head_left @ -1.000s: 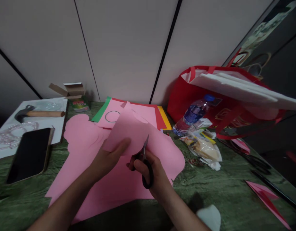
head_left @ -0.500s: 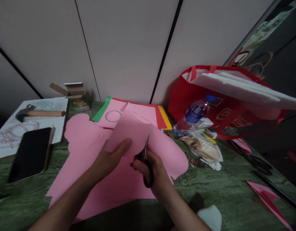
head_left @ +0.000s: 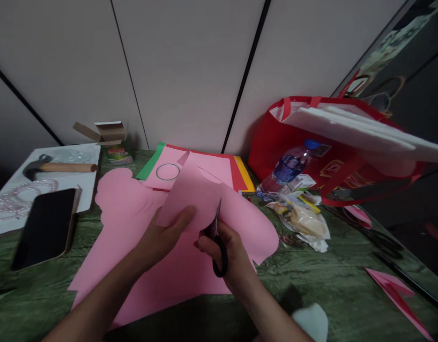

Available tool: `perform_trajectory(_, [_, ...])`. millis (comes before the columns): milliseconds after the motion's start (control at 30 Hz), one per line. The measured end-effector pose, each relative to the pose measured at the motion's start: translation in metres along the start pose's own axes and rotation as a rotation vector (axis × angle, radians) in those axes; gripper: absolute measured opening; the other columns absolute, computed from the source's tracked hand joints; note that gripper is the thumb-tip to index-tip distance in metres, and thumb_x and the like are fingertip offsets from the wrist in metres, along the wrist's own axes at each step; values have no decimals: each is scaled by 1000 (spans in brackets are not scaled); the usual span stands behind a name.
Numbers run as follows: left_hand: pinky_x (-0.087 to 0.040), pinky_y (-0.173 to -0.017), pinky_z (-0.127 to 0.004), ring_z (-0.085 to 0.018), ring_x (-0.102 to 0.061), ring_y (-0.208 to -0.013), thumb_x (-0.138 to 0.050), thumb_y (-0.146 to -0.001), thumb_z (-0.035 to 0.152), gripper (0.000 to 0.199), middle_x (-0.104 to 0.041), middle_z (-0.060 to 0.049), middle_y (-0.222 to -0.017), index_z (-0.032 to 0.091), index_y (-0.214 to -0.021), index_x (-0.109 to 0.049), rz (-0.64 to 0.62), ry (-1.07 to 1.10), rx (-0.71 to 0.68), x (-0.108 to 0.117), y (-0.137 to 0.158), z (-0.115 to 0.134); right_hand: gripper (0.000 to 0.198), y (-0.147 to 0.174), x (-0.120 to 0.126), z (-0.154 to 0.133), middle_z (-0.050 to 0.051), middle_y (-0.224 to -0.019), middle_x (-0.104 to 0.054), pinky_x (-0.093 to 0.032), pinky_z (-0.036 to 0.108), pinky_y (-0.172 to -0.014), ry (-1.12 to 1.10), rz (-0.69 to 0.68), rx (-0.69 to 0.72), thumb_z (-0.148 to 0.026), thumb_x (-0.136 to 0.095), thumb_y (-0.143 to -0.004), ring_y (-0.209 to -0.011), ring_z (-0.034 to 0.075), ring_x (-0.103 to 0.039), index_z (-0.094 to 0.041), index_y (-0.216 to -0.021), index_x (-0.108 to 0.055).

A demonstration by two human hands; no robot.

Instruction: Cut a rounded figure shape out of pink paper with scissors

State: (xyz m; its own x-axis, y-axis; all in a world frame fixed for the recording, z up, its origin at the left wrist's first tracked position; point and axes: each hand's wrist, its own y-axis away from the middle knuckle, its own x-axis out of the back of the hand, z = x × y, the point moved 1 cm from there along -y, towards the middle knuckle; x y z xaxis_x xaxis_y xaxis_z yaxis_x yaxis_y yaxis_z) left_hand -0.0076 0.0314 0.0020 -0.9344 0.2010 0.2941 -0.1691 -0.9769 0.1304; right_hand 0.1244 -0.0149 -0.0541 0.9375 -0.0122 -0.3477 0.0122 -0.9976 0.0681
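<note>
Pinched in my left hand is a sheet of pink paper, raised and bent, its right part curling over to the right. My right hand grips black-handled scissors, with fingers through the loops. The blades point up and away and lie against the pink paper, to the right of my left thumb. Under both hands more pink paper covers the table; its far left edge is cut in a wavy outline.
Coloured sheets lie by the wall. At left are a hammer, a phone and an opened small box. A water bottle, wrapped food and a red bag stand right. Pink scraps lie near the right edge.
Almost nothing differs. The scissors and my right hand have shifted very slightly; the paper and my left hand stay in place.
</note>
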Motion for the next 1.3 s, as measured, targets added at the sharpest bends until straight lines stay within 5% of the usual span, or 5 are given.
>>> perform_trajectory(867, [-51, -53, -26, -17, -63, -57, -56, -78, 36, 28, -66, -1, -55, 20, -56, -63, -69, 71, -45, -1, 1, 5, 15, 1, -1, 3, -5, -64, -49, -43, 29, -66, -18, 3, 71, -29, -69, -73, -61, 11, -45, -17, -73, -59])
perform_trajectory(1300, [-52, -55, -28, -19, -63, -58, -55, -77, 40, 31, -66, -2, -55, 20, -55, -63, -73, 33, 20, -1, 2, 8, 21, 2, -3, -6, -4, -59, -52, -38, 26, -53, 70, 36, 34, -36, -68, -70, -56, 11, -47, -18, -69, -58])
